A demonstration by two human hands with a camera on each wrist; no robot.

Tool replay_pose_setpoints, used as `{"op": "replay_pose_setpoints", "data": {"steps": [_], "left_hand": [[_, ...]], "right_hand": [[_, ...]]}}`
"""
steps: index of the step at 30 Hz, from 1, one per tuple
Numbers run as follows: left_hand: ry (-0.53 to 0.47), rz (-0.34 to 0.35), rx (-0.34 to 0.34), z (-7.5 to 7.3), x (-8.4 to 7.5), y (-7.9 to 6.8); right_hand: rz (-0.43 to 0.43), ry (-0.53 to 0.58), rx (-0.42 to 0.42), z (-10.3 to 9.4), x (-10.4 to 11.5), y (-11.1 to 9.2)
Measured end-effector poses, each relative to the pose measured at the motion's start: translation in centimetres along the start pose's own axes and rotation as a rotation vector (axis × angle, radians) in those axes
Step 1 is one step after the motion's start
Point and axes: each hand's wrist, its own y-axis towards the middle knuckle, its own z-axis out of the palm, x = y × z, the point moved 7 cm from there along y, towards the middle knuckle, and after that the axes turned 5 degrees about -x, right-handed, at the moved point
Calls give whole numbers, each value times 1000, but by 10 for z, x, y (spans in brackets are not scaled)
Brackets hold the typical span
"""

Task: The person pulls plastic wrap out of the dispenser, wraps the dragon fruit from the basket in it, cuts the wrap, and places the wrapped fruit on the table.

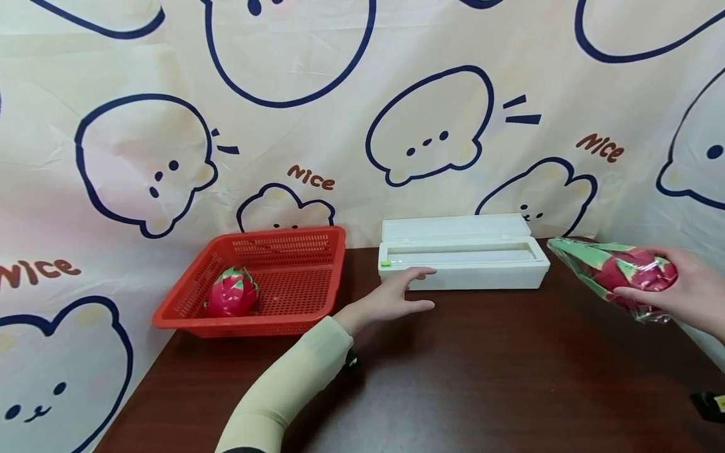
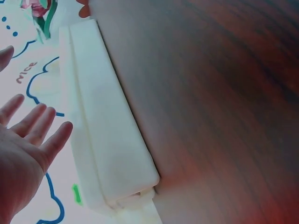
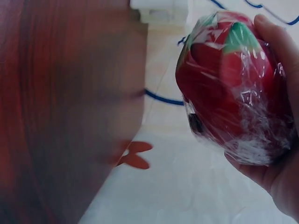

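Note:
My right hand (image 1: 693,292) grips a pink dragon fruit (image 1: 637,274) with green leaf tips, raised at the right side of the table. Clear cling film covers this fruit, wrinkled and shiny in the right wrist view (image 3: 238,88). In front of the white cling film box (image 1: 470,275), my left hand (image 1: 396,296) hovers with fingers spread and nothing held. The box's lid (image 1: 453,228) stands raised at the back, and a pale roll (image 1: 461,257) lies inside. A light green slider (image 1: 386,263) sits at the box's left end.
A red plastic basket (image 1: 294,324) stands at the back left, with another dragon fruit (image 1: 233,293) inside. Behind the dark wooden table (image 1: 481,377) hangs a printed cloth (image 1: 351,138) with cartoon faces; it also lines both sides.

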Motion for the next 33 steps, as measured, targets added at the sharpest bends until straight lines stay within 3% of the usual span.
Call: {"op": "replay_pose_setpoints", "data": {"steps": [11, 18, 33], "left_hand": [[46, 65, -18, 13, -8, 23], [83, 80, -12, 16, -17, 35], [72, 105, -32, 13, -22, 42]], "right_hand": [[42, -52, 27, 22, -26, 14], [50, -85, 95, 36, -36, 22], [58, -79, 244, 47, -42, 35]]}}
